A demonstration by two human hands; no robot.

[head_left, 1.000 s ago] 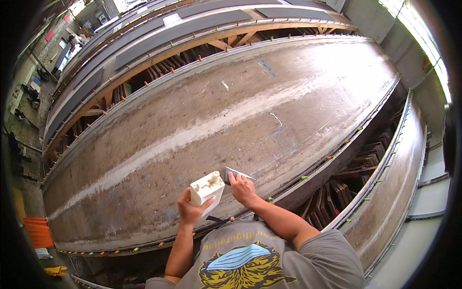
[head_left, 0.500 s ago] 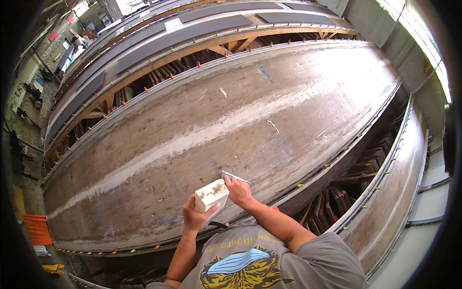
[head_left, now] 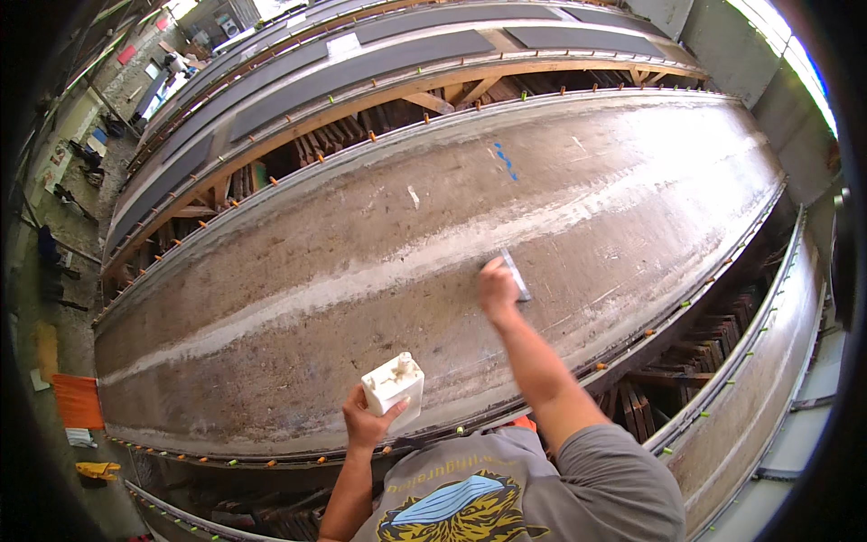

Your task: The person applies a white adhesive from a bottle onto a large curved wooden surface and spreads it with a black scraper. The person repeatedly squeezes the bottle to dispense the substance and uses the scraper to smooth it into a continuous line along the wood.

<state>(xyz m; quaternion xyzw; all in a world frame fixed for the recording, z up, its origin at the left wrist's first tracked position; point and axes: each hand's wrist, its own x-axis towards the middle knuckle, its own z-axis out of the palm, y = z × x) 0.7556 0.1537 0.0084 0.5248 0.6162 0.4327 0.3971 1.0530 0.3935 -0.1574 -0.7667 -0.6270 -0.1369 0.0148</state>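
Observation:
My left hand [head_left: 366,423] is closed around a white rectangular plastic container [head_left: 397,397], held up over the near edge of a long brown table surface [head_left: 298,361]. Pale, creamy paste sits on and around the container's top. Farther out and to the right, my right hand [head_left: 498,294] grips a wide, flat-bladed scraper [head_left: 517,274]. Its blade is at the table surface, just short of the long whitish band [head_left: 361,275] that runs along the middle. My fingers hide part of the scraper, and motion blurs the hand slightly.
Blue marks [head_left: 505,161] and a small white smear [head_left: 413,197] lie on the far half. Small orange and green pegs line the edges. Beyond is another long timber-framed table with dark panels [head_left: 361,70]; a narrower one [head_left: 750,434] stands to the right. Orange cloth [head_left: 78,402] hangs at left.
My right hand has moved away from the container, forward and right, carrying the scraper. It now covers the spot of a thin white streak seen earlier. My left hand still holds the container.

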